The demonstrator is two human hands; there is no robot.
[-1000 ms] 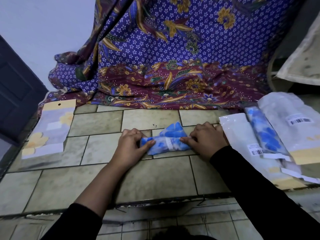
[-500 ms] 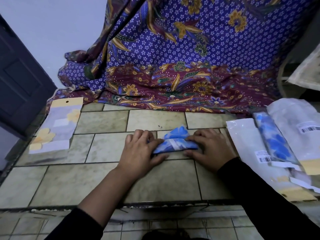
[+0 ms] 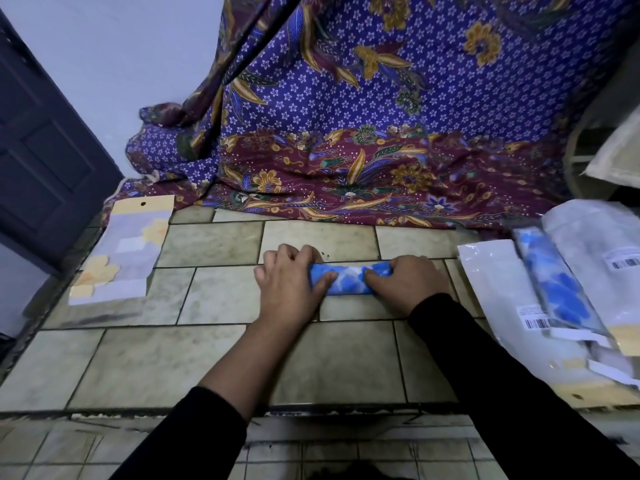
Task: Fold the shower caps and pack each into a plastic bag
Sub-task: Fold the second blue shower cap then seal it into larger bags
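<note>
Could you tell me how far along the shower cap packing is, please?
Done: at least one bagged blue cap lies in the right-hand pile, and a yellow-flowered pack lies at the left. In hand: the left hand and right hand grip the ends of a blue shower cap folded into a narrow strip. Left: slipping it into a bag, perhaps the white bag nearby.

Blue-white shower cap (image 3: 349,278), folded to narrow strip, flat on tiles (image 3: 207,244), centre, plastic bags (image 3: 498,292) piled at right
</note>
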